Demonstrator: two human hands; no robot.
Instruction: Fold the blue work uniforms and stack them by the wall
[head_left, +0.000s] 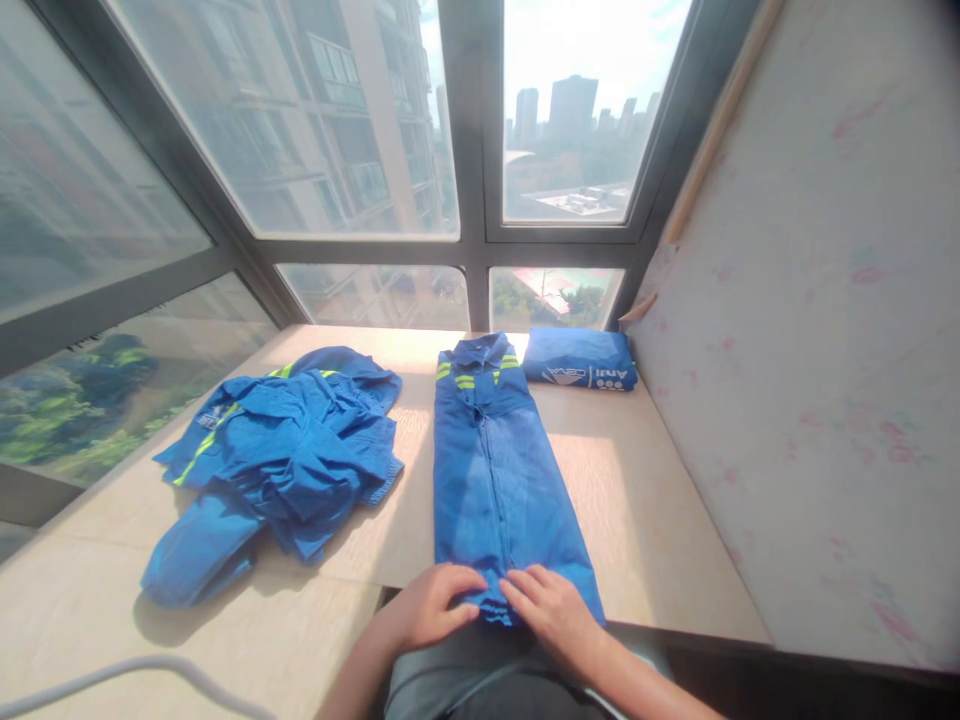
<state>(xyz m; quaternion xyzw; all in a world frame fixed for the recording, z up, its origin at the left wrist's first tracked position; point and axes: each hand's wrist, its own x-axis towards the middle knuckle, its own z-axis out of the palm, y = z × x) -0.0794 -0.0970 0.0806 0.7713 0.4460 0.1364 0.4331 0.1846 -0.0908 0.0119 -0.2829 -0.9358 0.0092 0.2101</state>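
Observation:
A blue work jacket (495,480) lies lengthwise in front of me, folded into a narrow strip. Its collar points to the window, and yellow-green stripes cross it just below. At the near end, my left hand (442,605) touches the left side of the gathered hem, thumb and fingers apart. My right hand (551,610) rests on the hem's right side with fingers stretched over the cloth. Between the hands the hem is slightly bunched. Beyond the jacket, to the right, sits a folded blue bundle (581,358) with white lettering.
A crumpled heap of blue clothing (292,450) with yellow-green stripes covers the left of the pale wooden table (660,520). A grey hose or cable (150,665) curves across the near left corner. Framed windows (471,150) stand behind, and a patterned wall (817,350) bounds the right.

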